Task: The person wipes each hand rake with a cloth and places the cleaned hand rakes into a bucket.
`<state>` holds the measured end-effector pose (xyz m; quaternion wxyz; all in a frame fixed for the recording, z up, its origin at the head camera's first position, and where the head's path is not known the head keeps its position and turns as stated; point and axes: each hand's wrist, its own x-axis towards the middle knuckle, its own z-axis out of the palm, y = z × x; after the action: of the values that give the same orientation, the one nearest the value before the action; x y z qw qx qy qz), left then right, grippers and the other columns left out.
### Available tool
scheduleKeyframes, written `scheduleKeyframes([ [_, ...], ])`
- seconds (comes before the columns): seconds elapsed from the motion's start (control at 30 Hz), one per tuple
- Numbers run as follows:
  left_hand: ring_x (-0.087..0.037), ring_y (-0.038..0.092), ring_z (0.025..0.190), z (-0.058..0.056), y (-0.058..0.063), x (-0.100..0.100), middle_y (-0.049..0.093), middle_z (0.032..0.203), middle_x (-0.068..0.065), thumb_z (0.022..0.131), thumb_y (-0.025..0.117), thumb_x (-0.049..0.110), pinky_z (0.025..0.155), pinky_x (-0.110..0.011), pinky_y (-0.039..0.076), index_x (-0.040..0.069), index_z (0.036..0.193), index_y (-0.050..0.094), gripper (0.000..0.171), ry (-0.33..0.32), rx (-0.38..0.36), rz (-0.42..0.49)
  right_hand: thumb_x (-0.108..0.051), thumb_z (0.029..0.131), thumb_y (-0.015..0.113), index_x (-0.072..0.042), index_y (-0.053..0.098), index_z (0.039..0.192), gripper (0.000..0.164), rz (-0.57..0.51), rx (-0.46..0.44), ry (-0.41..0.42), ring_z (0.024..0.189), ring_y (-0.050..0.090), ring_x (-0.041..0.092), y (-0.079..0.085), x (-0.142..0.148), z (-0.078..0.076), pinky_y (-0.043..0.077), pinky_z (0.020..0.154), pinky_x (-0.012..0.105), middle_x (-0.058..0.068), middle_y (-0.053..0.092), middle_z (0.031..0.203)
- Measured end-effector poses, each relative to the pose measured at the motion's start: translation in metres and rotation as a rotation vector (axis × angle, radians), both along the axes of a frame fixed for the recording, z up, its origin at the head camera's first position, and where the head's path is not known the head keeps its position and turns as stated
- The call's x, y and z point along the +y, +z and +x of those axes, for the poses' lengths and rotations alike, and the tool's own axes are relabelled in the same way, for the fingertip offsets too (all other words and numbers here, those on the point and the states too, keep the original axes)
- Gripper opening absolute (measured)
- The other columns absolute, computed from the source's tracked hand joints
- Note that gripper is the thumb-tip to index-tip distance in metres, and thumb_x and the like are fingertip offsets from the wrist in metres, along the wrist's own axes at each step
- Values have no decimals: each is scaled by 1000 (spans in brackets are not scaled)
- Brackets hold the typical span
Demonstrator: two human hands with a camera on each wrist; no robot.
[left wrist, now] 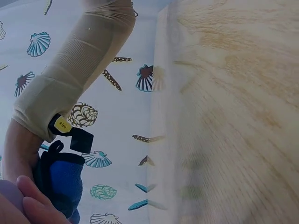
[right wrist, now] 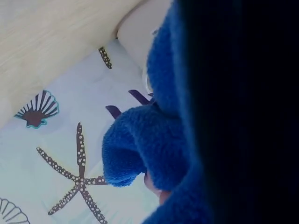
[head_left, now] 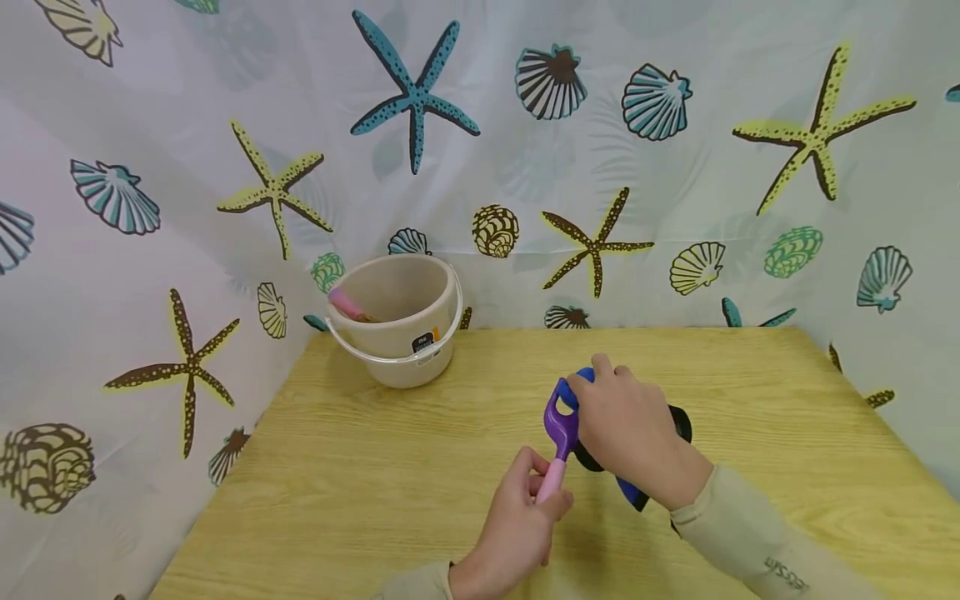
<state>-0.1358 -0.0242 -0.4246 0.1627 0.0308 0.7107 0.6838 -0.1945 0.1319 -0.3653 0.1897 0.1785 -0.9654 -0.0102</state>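
In the head view my left hand [head_left: 517,517] grips the pink handle of a small hand fork [head_left: 561,429], whose purple head points up and away. My right hand [head_left: 626,425] holds a blue cloth [head_left: 632,492] with black edging against the fork's head, so part of the head is covered. Two purple prong tips [right wrist: 112,111] poke out past the folded blue cloth [right wrist: 154,135] in the right wrist view. The left wrist view has the cloth [left wrist: 65,179] hanging below the right sleeve, close to the left fingers.
A cream bucket [head_left: 405,333] with a white handle stands at the back left of the wooden table [head_left: 337,492]. Inside it leans another pink-handled tool [head_left: 345,302]. A curtain [head_left: 495,167] printed with starfish and shells surrounds the table's back and sides.
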Motion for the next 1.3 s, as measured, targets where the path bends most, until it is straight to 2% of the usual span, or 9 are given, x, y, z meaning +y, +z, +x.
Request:
scheduleKeyframes([
  [0.17,-14,40,44,0,0,-1,57,85,-4,95,64,17,37,-22,36,12,111,46,25,6,15,-1,-25,83,79,-11,74,112,33,24,-44,12,78,64,30,3,-7,6,58,48,43,19,61,106],
  [0.33,-13,39,39,0,-1,0,54,80,-1,93,65,17,36,-24,35,10,108,46,25,9,38,15,-26,75,86,-11,74,107,37,64,11,94,83,66,32,0,-12,24,58,48,43,17,61,105],
  [0.53,-12,39,39,-1,-3,0,54,79,-1,102,55,19,37,-24,36,9,110,50,13,-9,53,53,-25,73,87,-18,73,108,38,74,-10,200,91,67,32,-3,-15,42,59,51,42,14,62,111],
  [0.67,-13,39,38,0,-2,1,55,78,-1,96,61,15,37,-24,36,9,109,51,18,8,64,28,-22,77,84,-22,73,114,39,50,-18,182,97,67,34,-2,-9,34,59,52,44,16,63,119],
  [0.73,-13,39,38,2,-1,1,54,77,0,90,66,15,37,-24,36,10,107,51,24,20,63,10,-21,78,84,-23,73,117,41,36,-6,155,97,67,34,-1,-5,24,59,52,45,17,63,119],
  [0.83,-13,39,38,2,-1,2,54,76,0,89,66,14,36,-23,36,9,108,51,25,21,61,8,-20,77,84,-26,73,118,43,19,21,139,96,66,34,-1,0,15,59,51,45,15,62,115],
  [0.93,-12,39,38,1,-1,1,54,75,0,90,65,14,36,-22,36,8,109,50,24,38,27,22,-17,74,86,-28,74,117,45,7,38,177,97,65,34,-3,1,17,60,55,46,14,62,115],
  [1.1,-11,38,36,-4,1,-2,54,69,0,94,60,14,35,-20,33,4,107,48,20,81,-47,113,-12,75,84,-29,73,116,46,-52,66,265,104,65,39,-17,-2,34,62,62,48,14,63,122],
  [1.3,-10,38,37,-8,4,-6,54,70,-1,97,58,17,35,-21,33,4,106,46,20,57,-138,255,-7,80,80,-26,69,125,50,-199,142,292,106,61,36,-42,3,43,63,63,46,15,57,126],
])
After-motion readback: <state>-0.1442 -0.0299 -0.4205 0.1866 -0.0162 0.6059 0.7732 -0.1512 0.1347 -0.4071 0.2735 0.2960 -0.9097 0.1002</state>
